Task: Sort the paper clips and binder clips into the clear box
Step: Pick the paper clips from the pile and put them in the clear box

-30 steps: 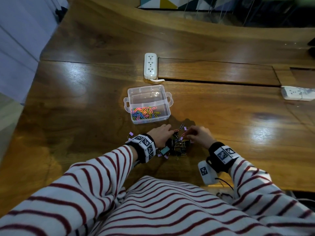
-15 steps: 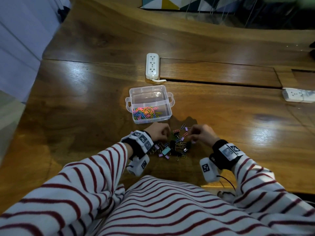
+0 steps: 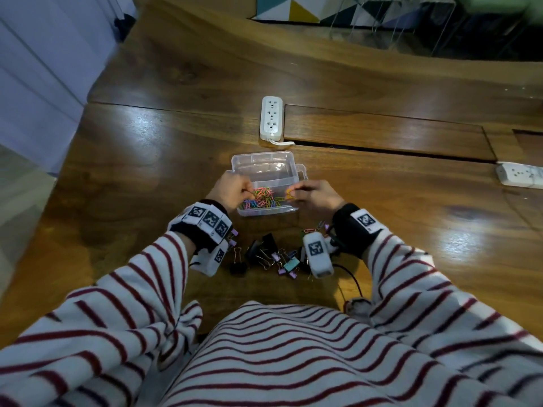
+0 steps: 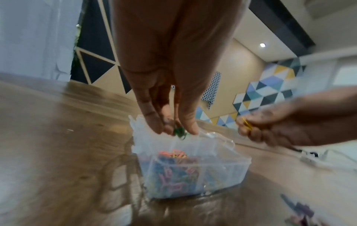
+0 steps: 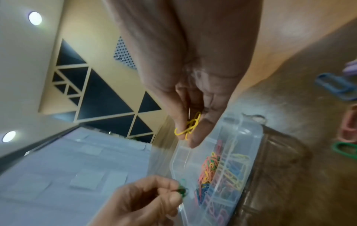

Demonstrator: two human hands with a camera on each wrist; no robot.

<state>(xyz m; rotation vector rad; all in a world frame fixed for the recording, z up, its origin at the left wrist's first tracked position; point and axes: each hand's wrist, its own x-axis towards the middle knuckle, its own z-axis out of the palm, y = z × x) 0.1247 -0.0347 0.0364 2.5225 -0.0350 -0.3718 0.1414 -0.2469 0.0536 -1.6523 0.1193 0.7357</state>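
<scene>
We see clear box w/ colored paper clips in near compartment. Both hands now over it, up from binder clips pile: left hand pinches green clip, right hand pinches yellow clips.

At the centre of the frame the left hand hangs fingers-down, pinching a green paper clip just above the clear box, which sits on the bench holding coloured paper clips. From the right edge the right hand pinches a yellow paper clip.
</scene>
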